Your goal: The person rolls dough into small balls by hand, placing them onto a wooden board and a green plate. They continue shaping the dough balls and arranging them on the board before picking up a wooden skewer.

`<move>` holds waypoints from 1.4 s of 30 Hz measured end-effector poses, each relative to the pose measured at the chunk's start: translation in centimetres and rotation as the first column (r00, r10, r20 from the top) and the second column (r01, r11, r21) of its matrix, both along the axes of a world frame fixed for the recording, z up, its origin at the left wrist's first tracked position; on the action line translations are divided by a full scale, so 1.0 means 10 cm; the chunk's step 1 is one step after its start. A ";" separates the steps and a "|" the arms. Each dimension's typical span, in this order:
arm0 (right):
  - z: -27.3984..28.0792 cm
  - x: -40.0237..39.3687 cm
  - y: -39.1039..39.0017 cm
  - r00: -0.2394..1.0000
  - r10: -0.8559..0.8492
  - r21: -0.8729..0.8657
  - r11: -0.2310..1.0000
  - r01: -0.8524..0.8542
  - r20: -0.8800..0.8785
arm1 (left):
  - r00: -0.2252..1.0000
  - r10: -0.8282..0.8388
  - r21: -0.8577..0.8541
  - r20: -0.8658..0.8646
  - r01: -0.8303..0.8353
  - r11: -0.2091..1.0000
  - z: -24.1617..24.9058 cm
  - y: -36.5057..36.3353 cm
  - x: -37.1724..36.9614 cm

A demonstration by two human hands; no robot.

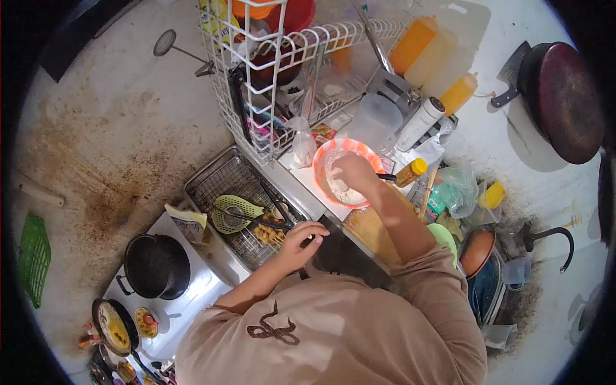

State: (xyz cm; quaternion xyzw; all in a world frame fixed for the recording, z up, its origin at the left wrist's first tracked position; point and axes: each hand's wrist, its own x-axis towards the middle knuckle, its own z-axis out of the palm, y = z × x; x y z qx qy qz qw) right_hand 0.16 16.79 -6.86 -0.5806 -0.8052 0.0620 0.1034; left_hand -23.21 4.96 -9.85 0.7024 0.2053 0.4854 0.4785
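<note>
My right hand (354,174) is down inside an orange-and-white bowl (319,168) that holds white flour (351,196). Its fingers are curled and coated with white; what they grip, if anything, is hidden. A black handle (386,176) sticks out over the bowl's right rim. My left hand (303,245) hovers by the front edge of the metal tray, loosely bent, fingers apart, nothing in it. Close beside it, fried food pieces (268,235) lie on the wire rack (208,187) in the tray, with a green slotted strainer (230,218) and dark-handled tongs (266,222).
A black pot (156,266) and a frying pan (115,327) stand on the stove at left. Behind the bowl is a white wire rack (276,58). A yellow-capped jar (410,172) and a wooden board (372,232) lie at right. A knife (507,93) hangs on the wall.
</note>
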 end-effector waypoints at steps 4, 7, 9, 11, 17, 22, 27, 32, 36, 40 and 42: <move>0.41 -0.02 -0.12 0.959 -0.173 -0.141 0.980 0.143 -0.224 | 0.996 0.080 -0.013 -0.043 -0.080 0.997 0.00 0.02 0.01; 0.50 0.01 -0.16 0.832 -0.394 -0.430 0.877 0.214 -0.392 | 0.980 0.181 0.116 -0.081 -0.171 0.978 0.12 0.14 0.09; 0.26 0.14 -0.14 0.872 -0.228 -0.170 0.971 0.170 -0.434 | 0.964 0.240 0.219 -0.110 -0.212 0.952 0.26 0.28 0.16; 0.21 0.15 -0.19 0.889 -0.156 -0.025 0.987 0.161 -0.431 | 0.918 0.343 0.326 -0.199 -0.268 0.907 0.38 0.44 0.28; 0.29 0.09 -0.30 0.870 -0.256 -0.092 0.966 0.241 -0.422 | 0.756 0.533 0.479 -0.380 -0.332 0.813 0.65 0.70 0.76; 0.27 0.07 -0.39 0.805 -0.278 -0.070 0.956 0.285 -0.524 | 0.674 0.532 0.567 -0.513 -0.199 0.799 0.45 0.95 0.91; 0.19 0.10 -0.42 0.750 -0.327 -0.090 0.937 0.339 -0.575 | 0.611 0.568 0.607 -0.552 -0.173 0.776 0.49 0.99 0.91; 0.11 0.18 -0.42 0.692 -0.362 -0.192 0.930 0.313 -0.625 | 0.598 0.553 0.605 -0.581 -0.137 0.784 0.49 1.04 0.92; 0.25 0.17 -0.49 0.442 -0.448 -0.354 0.892 0.281 -0.777 | 0.608 0.568 0.614 -0.555 -0.161 0.773 0.47 1.06 0.95; 0.22 0.25 -0.51 0.318 -0.427 -0.361 0.899 0.247 -0.846 | 0.607 0.572 0.615 -0.552 -0.167 0.771 0.45 1.07 0.98; 0.21 0.28 -0.52 0.258 -0.400 -0.329 0.903 0.276 -0.880 | 0.600 0.557 0.610 -0.575 -0.139 0.780 0.48 1.08 0.96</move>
